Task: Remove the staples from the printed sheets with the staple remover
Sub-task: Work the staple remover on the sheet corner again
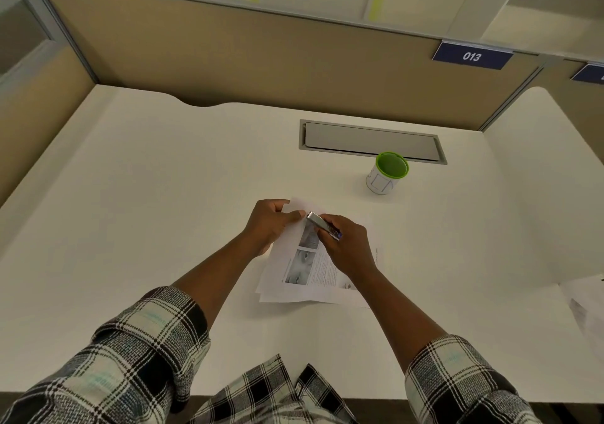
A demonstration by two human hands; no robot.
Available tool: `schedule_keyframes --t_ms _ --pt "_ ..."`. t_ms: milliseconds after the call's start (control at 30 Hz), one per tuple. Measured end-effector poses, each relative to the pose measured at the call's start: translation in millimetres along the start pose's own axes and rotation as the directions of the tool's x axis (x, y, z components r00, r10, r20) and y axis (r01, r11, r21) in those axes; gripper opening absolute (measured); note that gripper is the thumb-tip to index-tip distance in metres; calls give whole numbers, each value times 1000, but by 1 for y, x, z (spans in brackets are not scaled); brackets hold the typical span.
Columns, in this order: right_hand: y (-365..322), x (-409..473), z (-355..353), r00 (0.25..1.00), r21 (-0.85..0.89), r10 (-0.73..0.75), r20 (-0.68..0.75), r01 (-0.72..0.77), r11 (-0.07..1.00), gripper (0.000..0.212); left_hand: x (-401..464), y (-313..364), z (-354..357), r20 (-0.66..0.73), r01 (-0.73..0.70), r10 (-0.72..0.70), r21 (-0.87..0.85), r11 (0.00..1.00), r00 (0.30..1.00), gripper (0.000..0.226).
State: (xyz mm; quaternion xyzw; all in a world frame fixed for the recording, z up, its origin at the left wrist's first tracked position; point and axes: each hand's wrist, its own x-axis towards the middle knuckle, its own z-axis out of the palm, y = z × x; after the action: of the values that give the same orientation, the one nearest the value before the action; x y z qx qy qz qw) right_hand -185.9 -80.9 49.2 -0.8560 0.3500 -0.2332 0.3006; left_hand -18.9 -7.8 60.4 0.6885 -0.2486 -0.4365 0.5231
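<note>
The left hand pinched the far corner of the printed sheets, while the right hand gripped a metal staple remover with its tip at that corner beside the left thumb. The sheets lay slightly fanned on a white desk, with a green-rimmed cup well apart beside a grey cable hatch. Tan partition panels enclosed the desk, one bearing a blue plate marked 013.

Soft, even, warm-tinted indoor light, faint shadows under the forearms, no glare, mild softness overall, wide-angle bowing toward the edges
</note>
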Motion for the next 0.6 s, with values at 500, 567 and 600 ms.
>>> schedule_keyframes --t_ms 500,567,600 --pt "12 6 1 999 -73 -45 25 47 996 23 12 -4 -3 -19 37 -35 75 996 999 45" --pt "13 7 1 998 -83 -53 22 55 995 22 12 -4 -3 -16 41 -40 66 997 999 39" --pt "14 7 1 998 -86 -56 21 58 995 22 12 -4 -3 -14 44 -43 67 997 999 37"
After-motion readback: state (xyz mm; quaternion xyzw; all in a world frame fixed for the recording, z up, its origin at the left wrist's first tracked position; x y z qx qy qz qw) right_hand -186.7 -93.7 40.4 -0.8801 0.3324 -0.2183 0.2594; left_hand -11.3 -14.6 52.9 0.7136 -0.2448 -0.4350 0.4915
